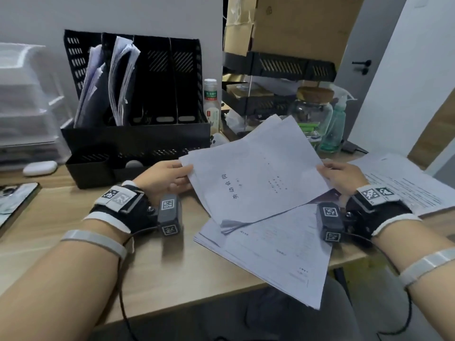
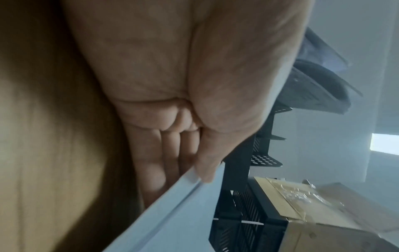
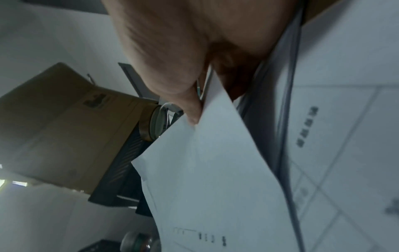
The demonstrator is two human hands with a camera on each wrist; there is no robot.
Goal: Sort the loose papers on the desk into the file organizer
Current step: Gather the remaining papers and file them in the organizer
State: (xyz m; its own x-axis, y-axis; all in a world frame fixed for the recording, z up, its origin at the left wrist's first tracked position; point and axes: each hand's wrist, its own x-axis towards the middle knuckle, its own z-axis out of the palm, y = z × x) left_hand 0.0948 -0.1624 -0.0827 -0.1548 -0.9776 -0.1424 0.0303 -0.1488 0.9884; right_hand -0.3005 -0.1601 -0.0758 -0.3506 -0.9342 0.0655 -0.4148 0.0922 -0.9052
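Note:
A thin stack of white printed papers [image 1: 256,173] is lifted off the desk, tilted, with both hands on it. My left hand [image 1: 167,177] pinches its left edge, thumb on top and fingers under the papers [image 2: 172,209]. My right hand [image 1: 341,177] pinches the right edge, thumb on the top sheet of the papers [image 3: 207,170]. Beneath lies another pile of loose sheets [image 1: 273,254] overhanging the desk's front edge. The black file organizer [image 1: 138,99] stands at the back left; its two left slots hold papers, the two right slots look empty.
More printed sheets [image 1: 403,183] lie at the right. A drink bottle [image 1: 211,104], a glass jar [image 1: 311,112] and a spray bottle [image 1: 336,129] stand behind the papers. Clear plastic drawers [image 1: 24,99] sit far left, and a phone [image 1: 12,200] and a white case [image 1: 40,167] lie near them.

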